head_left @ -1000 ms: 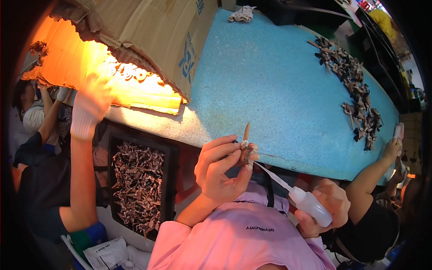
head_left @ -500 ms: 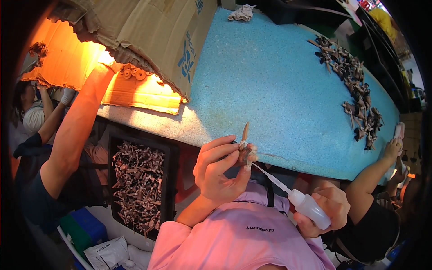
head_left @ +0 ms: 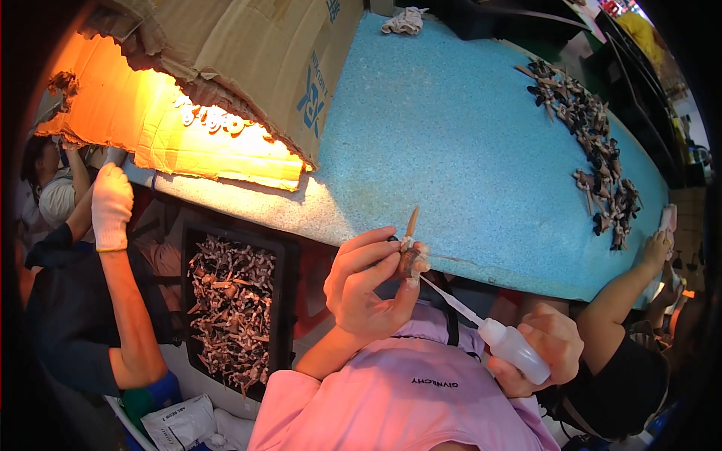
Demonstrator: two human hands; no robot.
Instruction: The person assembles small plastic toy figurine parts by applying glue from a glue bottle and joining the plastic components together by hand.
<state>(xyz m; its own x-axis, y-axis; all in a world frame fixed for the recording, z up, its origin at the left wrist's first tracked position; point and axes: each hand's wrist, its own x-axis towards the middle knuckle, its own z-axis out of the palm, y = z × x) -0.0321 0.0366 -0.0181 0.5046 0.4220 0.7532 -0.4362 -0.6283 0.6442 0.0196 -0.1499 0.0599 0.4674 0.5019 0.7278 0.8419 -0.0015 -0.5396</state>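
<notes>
My left hand pinches a small figurine with brown and pale parts, over the near edge of the blue table. A tan pointed piece sticks up from the figurine. In my right hand is a translucent white squeeze bottle, tilted up to the left. Its long thin nozzle reaches to the figurine's lower side, close to my left fingertips; whether it touches I cannot tell.
Many similar figurines lie along the right of the blue table. More fill a black crate at lower left. A cardboard box stands at upper left, brightly lit inside. Co-workers sit left and right; one wears a white glove.
At the left, a co-worker's arm has drawn back out of the lit box, and its gloved hand now shows beside the table edge. My hands, the figurine and the bottle have barely moved.
</notes>
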